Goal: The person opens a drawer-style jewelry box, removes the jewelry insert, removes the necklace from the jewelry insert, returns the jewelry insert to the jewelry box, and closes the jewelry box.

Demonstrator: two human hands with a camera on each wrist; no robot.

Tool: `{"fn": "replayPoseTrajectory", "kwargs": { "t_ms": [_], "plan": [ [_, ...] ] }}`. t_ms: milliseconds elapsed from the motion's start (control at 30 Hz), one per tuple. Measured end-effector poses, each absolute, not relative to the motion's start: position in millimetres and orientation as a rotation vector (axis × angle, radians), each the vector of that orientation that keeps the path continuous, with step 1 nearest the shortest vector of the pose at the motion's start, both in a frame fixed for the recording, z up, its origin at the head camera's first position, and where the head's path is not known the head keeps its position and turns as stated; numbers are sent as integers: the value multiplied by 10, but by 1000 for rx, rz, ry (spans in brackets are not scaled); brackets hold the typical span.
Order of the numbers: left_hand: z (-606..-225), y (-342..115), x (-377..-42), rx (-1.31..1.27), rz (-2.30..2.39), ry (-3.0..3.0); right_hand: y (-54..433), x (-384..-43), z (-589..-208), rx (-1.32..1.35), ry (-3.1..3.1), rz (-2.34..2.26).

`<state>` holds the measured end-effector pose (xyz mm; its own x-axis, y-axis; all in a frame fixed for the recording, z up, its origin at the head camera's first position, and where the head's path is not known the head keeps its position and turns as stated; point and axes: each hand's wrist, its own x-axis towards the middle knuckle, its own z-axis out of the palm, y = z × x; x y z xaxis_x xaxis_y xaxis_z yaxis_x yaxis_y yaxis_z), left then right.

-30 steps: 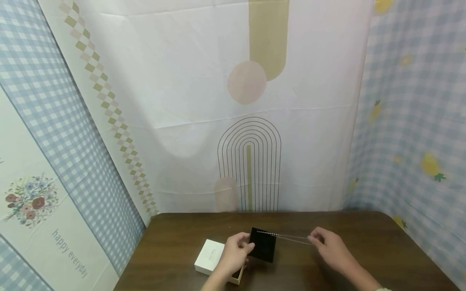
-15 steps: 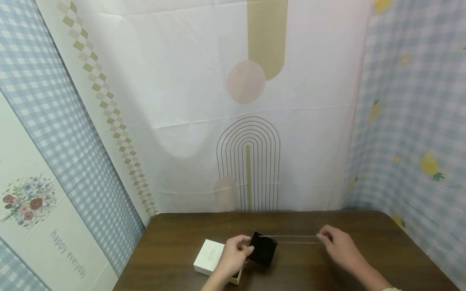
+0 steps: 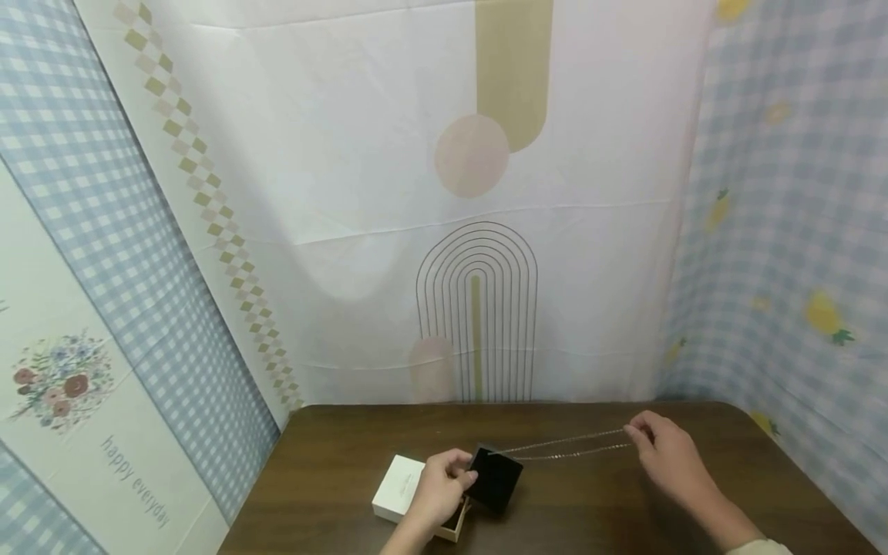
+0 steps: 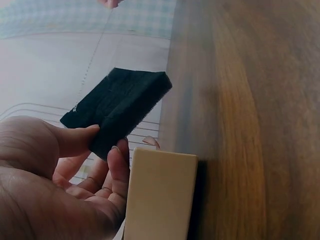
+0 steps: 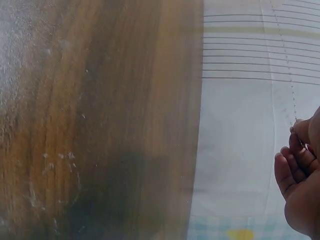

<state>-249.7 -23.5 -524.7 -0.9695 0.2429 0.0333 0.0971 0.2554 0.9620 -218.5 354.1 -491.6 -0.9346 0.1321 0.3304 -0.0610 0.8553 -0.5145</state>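
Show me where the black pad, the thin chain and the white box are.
Black pad (image 4: 112,101): left wrist view, middle of its broad face.
Thin chain (image 3: 574,455): head view, midway along its lower strand.
White box (image 3: 398,487): head view, its top face.

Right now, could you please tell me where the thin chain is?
In the head view, the thin chain runs right of centre, from the black pad in the left hand to the right hand.

the brown table (image 3: 569,512) bears a white lid (image 3: 398,487) and box (image 3: 448,533).

A thin chain (image 3: 574,455) stretches from tilted black pad (image 3: 496,481).
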Motion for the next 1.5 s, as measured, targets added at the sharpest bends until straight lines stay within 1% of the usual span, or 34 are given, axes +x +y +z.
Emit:
{"fn": "replayPoseTrajectory", "kwargs": {
  "t_ms": [600,867,1133,1500],
  "plan": [
    [-5246,-249,-2497,298,1842,2351,3717,-2161,-4739,-111,-2527,736],
    [-5283,-285,-2490,272,1782,2350,3746,-2165,-4734,-139,-2552,754],
    [-5243,-265,-2498,294,1808,2345,3715,-2151,-4690,-117,-2500,758],
    [-5226,-300,-2522,346,1784,2353,3615,-2207,-4526,-1,-2336,723]
  ]
}}
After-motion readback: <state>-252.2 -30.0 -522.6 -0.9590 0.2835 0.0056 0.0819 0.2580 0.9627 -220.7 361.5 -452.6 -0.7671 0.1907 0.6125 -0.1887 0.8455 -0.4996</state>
